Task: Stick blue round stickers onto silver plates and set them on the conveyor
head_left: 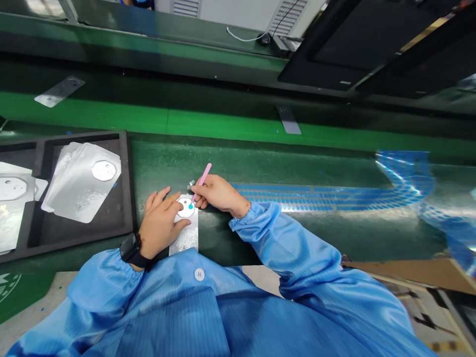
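Observation:
A thin silvery metal plate (186, 237) lies on the green bench in front of me, with a white round patch near its far end. My left hand (161, 223) rests on it, fingers spread flat, holding it down. My right hand (217, 194) pinches pink tweezers (201, 182) like a pen. Their tip touches a small blue round sticker (191, 206) on the white patch. A black watch sits on my left wrist.
A black foam tray (126, 198) at the left holds stacked silvery plates (82, 181). A strip of blue round stickers (327, 197) runs to the right, ending in a curled heap (409, 173). More plates lie on the green conveyor (59, 91) behind. Cardboard (416, 272) sits lower right.

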Demonstrator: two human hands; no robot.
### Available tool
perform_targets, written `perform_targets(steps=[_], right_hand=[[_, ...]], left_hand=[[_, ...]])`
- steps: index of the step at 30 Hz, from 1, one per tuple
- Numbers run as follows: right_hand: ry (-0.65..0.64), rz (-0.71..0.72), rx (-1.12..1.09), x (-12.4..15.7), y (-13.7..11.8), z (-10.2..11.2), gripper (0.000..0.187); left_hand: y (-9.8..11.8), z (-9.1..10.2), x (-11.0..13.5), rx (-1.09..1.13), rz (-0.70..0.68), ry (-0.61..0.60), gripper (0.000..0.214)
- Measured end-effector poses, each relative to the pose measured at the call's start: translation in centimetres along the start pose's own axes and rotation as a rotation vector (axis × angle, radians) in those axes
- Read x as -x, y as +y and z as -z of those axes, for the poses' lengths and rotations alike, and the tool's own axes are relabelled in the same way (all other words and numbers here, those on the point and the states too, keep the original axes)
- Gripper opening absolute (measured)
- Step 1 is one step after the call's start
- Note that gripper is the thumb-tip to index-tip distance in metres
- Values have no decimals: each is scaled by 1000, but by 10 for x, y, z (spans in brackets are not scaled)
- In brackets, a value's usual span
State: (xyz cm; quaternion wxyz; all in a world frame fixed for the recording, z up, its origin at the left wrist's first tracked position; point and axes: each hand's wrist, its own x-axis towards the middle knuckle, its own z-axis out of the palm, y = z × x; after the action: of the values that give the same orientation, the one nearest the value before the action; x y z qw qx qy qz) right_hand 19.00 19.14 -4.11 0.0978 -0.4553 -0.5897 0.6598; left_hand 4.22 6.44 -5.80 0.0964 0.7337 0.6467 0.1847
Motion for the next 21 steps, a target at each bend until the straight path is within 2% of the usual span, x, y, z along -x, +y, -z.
perform_targets(steps=[21], right_hand=[[6, 65, 71, -1, 5, 0, 24]], left_hand=[[1, 1, 0, -28, -2, -6, 17]])
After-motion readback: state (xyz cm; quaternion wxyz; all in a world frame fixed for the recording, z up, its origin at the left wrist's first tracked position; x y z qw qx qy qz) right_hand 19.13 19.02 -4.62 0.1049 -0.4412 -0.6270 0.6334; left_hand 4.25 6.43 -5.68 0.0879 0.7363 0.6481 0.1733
